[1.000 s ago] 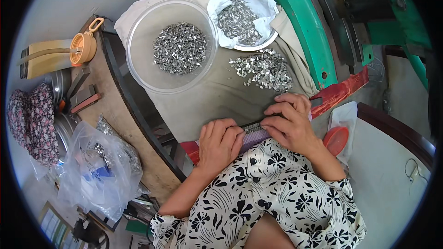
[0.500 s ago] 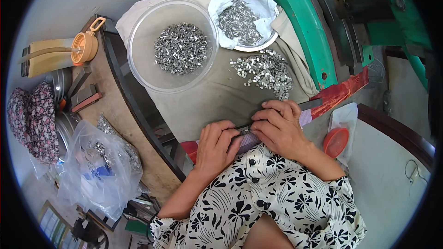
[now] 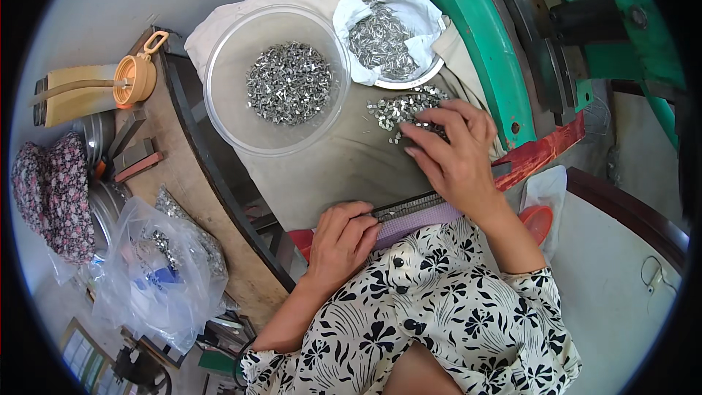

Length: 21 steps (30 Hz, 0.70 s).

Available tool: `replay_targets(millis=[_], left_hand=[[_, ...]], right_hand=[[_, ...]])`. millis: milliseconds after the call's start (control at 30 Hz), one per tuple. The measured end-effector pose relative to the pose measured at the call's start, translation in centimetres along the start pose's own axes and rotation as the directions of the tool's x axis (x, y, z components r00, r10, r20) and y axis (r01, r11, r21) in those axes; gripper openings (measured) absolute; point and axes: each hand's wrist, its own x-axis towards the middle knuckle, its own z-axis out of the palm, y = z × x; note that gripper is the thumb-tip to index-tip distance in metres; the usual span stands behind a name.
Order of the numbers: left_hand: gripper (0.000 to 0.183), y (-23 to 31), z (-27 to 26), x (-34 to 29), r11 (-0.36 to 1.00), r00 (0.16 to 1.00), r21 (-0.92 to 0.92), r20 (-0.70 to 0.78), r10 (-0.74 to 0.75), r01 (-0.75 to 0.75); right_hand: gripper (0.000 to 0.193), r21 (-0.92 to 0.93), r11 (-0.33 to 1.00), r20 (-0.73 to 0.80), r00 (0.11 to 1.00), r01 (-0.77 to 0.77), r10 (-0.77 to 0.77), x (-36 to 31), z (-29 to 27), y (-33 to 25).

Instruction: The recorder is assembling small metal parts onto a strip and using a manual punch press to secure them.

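A long, narrow dark metal rail (image 3: 406,207) lies along the front edge of the work surface, with small metal pieces lined up in it. My left hand (image 3: 341,243) is closed at the rail's left end, fingers curled over it; exactly what sits under the fingertips is hidden. Out over the loose pile of small shiny flat metal pieces (image 3: 395,111) reaches my right hand (image 3: 462,155). Its thumb and fingers are apart at the pile's near side, covering part of it, and no piece shows between them. A purple checked cloth (image 3: 420,221) runs beneath the rail.
Behind the pile stand a large clear tub (image 3: 219,121) of small metal parts and a metal bowl (image 3: 431,73) lined with white plastic, holding pin-like pieces. A green machine (image 3: 479,47) rises at right. A wooden bench (image 3: 186,205) at left bears plastic bags (image 3: 150,278) and an orange-lidded bottle (image 3: 135,80).
My right hand has left the rail and moved away from me to the pile, its fingers spreading. More of the rail and purple cloth shows. My left hand stays at the rail's left end.
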Motion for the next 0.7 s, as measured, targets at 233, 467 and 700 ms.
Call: replay_targets(millis=[233, 467, 700], left_hand=[[0.024, 0.1, -0.2, 0.4, 1.0, 0.999, 0.002, 0.031, -0.016, 0.016], [0.019, 0.4, -0.6, 0.9, 0.994, 0.996, 0.098, 0.082, 0.035, -0.043], [0.021, 0.3, -1.0, 2.9, 0.988, 0.998, 0.144, -0.038, -0.041, 0.046]], right_hand=[[0.024, 0.025, 0.999, 0.025, 0.999, 0.033, -0.033, 0.2, 0.6, 0.0], [0.02, 0.033, 0.998, 0.019, 0.999, -0.047, 0.047, 0.2, -0.9, 0.6], [0.018, 0.047, 0.998, 0.044, 0.998, 0.036, -0.038, 1.1, -0.7, 0.0]])
